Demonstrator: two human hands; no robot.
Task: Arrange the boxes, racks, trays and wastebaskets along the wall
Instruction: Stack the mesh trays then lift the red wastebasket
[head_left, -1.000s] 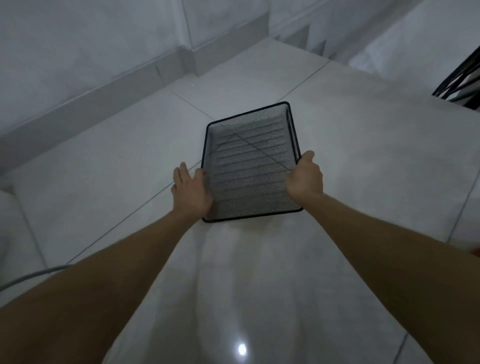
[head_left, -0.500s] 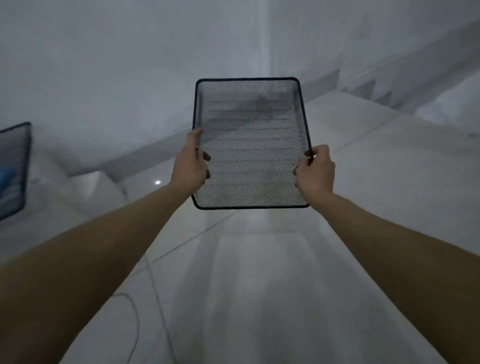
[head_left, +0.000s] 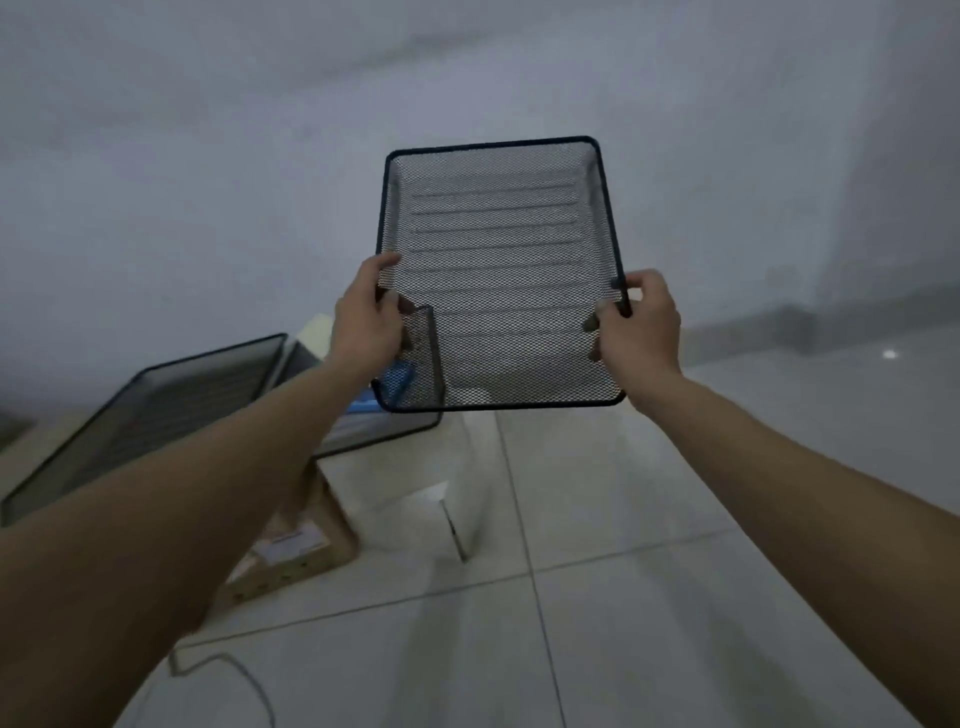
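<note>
Partly done: mesh tray (head_left: 501, 270) carried in mid-air, clamped at both side rims by left hand (head_left: 365, 317) and right hand (head_left: 640, 327); below the left grip, two trays (head_left: 156, 410) already stationed beside wall (head_left: 208, 182); placement outstanding.

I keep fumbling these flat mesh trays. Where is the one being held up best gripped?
By its long side rims, one hand from each side, as the left hand and right hand grip the mesh tray now. The stiff black rim gives purchase; the mesh floor flexes.
</note>
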